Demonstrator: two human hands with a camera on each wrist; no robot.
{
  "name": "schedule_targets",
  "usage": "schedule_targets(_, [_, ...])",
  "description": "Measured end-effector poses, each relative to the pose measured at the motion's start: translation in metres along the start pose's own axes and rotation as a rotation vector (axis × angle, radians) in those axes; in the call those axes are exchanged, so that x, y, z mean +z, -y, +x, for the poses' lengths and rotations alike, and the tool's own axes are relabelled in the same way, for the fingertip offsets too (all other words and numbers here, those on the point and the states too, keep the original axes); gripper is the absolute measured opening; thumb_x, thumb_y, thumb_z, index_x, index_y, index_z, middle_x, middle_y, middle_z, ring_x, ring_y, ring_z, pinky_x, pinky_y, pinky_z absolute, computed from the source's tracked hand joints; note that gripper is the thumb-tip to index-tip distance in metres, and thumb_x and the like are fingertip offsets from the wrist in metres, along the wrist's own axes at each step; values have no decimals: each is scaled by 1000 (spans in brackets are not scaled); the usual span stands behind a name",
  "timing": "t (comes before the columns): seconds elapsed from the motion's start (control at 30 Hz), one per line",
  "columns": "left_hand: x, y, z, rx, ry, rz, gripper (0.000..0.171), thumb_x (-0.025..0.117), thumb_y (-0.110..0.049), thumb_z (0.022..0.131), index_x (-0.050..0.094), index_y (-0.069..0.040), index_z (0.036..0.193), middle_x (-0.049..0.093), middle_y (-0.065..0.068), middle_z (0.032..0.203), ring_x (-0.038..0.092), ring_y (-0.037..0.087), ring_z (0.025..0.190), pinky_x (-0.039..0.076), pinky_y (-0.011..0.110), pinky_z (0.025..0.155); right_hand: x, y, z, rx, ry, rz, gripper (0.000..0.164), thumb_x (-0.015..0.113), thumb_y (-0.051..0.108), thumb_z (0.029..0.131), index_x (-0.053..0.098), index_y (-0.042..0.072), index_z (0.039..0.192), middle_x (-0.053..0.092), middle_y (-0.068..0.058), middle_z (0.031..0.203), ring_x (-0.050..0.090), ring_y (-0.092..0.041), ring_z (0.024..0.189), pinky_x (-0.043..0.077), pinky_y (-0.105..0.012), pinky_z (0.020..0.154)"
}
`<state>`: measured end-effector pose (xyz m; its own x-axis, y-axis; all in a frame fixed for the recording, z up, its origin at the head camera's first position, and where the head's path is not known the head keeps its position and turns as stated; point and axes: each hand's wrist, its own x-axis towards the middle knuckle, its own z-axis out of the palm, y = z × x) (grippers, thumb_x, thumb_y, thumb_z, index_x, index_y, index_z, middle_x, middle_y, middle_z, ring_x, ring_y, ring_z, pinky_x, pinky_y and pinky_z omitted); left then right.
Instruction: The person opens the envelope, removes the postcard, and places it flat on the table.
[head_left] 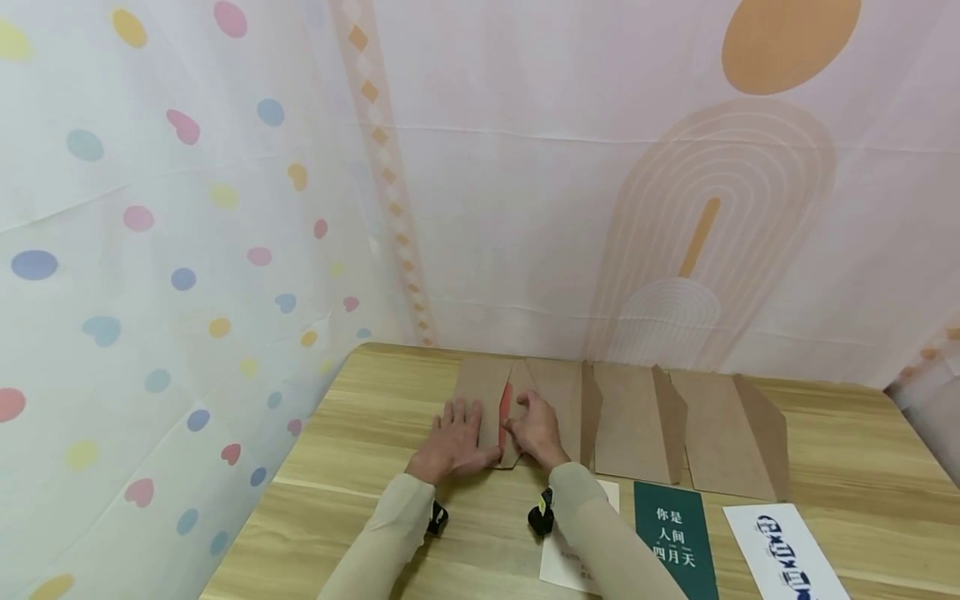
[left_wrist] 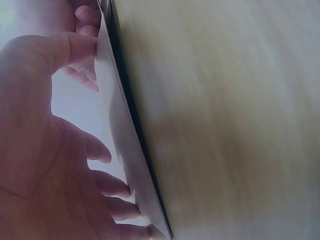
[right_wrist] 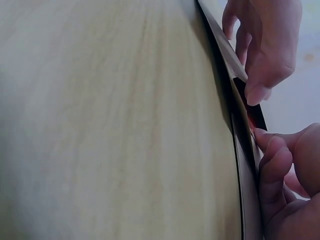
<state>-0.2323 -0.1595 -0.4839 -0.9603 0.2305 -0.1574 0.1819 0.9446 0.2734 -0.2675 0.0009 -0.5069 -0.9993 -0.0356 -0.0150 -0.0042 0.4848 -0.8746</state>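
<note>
A brown paper envelope (head_left: 483,379) lies at the left end of a row, with a red card (head_left: 505,408) showing in its mouth. My left hand (head_left: 453,442) rests on this envelope with its fingers spread and straight, the thumb near the lower end of the red card. At the flap side my right hand (head_left: 536,429) has bent fingers and pinches the envelope's edge beside the card. In the right wrist view, a thumb tip (right_wrist: 261,137) meets that edge next to the red strip. The left wrist view shows the left fingers (left_wrist: 117,185) along the envelope.
Three more brown envelopes stretch to the right, including a middle one (head_left: 630,425) and an end one (head_left: 727,433). Nearer me lie a cream card (head_left: 558,562) partly under the right forearm, a green card (head_left: 675,533) and a white card (head_left: 783,550). A curtain hangs behind the wooden table (head_left: 337,458).
</note>
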Motion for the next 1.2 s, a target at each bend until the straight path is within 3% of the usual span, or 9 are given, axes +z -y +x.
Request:
schedule_targets(0.1, [0, 0, 0, -2, 4, 3, 91, 54, -57, 92, 23, 1, 156, 15, 32, 159, 14, 49, 147, 19, 62, 116, -2, -2, 0, 7, 40, 79, 47, 74, -2, 85, 54, -4, 127, 56, -4, 66, 51, -10, 43, 43, -23, 43])
schedule_targets(0.23, [-1, 0, 1, -7, 17, -1, 92, 53, -58, 92, 22, 0, 156, 14, 31, 160, 12, 49, 148, 18, 62, 116, -4, -3, 0, 23, 72, 150, 51, 70, -5, 85, 51, -5, 133, 54, -5, 70, 52, -11, 43, 45, -23, 43])
schedule_targets(0.67, [1, -1, 4, -16, 24, -6, 94, 54, -59, 91, 22, 0, 156, 14, 31, 160, 12, 48, 148, 17, 61, 117, -11, -9, 2, 7, 112, 190, 67, 60, -11, 82, 43, -3, 146, 55, -3, 63, 52, -10, 44, 45, -23, 42])
schedule_targets(0.93, [2, -1, 5, -23, 35, 1, 94, 53, -61, 91, 22, 0, 156, 14, 31, 160, 12, 48, 148, 16, 61, 117, -9, -7, 2, 51, 105, 189, 75, 75, 1, 84, 39, -2, 150, 55, -3, 62, 51, -9, 42, 43, -22, 40])
schedule_targets(1.2, [2, -1, 5, -23, 37, 28, 94, 52, -61, 91, 22, 0, 156, 13, 31, 160, 12, 48, 148, 17, 60, 117, -8, -5, 1, 64, 77, 205, 74, 75, 0, 83, 41, -1, 149, 53, -1, 62, 49, -9, 42, 40, -20, 41])
